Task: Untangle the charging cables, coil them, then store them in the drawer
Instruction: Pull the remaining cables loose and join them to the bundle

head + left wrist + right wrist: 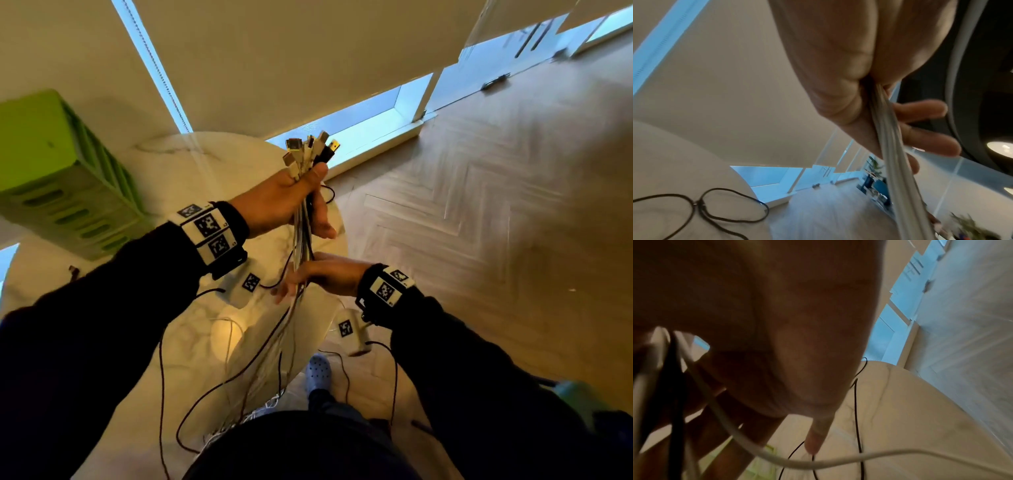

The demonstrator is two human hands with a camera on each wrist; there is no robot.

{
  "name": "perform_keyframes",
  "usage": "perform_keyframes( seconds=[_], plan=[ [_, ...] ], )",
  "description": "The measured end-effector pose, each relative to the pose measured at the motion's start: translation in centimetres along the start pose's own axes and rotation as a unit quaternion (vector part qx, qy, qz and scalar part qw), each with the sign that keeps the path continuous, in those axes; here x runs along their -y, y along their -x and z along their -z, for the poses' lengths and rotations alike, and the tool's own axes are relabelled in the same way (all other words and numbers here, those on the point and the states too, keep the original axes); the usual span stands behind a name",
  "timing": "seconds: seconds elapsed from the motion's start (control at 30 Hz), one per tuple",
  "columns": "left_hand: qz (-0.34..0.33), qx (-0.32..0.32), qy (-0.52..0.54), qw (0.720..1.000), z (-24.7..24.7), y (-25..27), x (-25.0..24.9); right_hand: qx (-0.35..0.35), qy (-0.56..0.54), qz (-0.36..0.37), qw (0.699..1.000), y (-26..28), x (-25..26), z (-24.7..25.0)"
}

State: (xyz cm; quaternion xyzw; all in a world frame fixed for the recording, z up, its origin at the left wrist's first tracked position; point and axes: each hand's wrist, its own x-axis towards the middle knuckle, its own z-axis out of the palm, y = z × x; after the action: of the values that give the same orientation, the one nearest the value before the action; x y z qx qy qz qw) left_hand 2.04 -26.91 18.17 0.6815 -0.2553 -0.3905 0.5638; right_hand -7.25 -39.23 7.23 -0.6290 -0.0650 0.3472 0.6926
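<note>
1. Cables (303, 219): a bunch of mostly white leads with at least 1 black one, gathered side by side into a tight, nearly upright bundle above the table edge.
2. Plugs (310, 150): the USB ends fan out at the top of the bundle, white and silver, with 1 black plug on the right side.
3. Below the bundle the strands spread apart and hang down in loose curves toward the floor.
4. In the left wrist view the leads (890, 138) run straight and parallel, pressed together.
5. Drawer unit (58, 178): a green, slotted box standing on the table, well apart from the bundle.
</note>
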Motion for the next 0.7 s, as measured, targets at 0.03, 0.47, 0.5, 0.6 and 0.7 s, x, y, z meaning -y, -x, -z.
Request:
perform_keyframes(
  seconds=[0.03, 0.47, 0.5, 0.6, 0.7],
  plan=[
    [-0.006, -0.026, 0.0, 1.0, 1.1, 0.3, 0.2, 0.02, -0.037, 0.007, 0.999, -0.1, -0.1, -0.1],
    [-0.046, -0.122, 0.346, 0.929, 5.8, 1.2, -1.1, -0.089, 0.249, -0.217, 0.94, 0.7, -0.6, 3.6],
    [-0.047, -0.124, 0.345, 0.929, 5.6, 1.2, -0.8, -0.161, 0.291, -0.205, 0.921, 0.9, -0.6, 4.5],
    [-0.062, -0.151, 0.353, 0.921, 4.7, 1.2, 0.1, -0.341, 0.461, -0.171, 0.801, 1.5, -0.6, 7.6],
    [-0.12, -0.192, 0.394, 0.891, 4.3, 1.2, 0.5, -0.42, 0.498, -0.165, 0.741, 1.7, -1.2, 9.6]
  ],
)
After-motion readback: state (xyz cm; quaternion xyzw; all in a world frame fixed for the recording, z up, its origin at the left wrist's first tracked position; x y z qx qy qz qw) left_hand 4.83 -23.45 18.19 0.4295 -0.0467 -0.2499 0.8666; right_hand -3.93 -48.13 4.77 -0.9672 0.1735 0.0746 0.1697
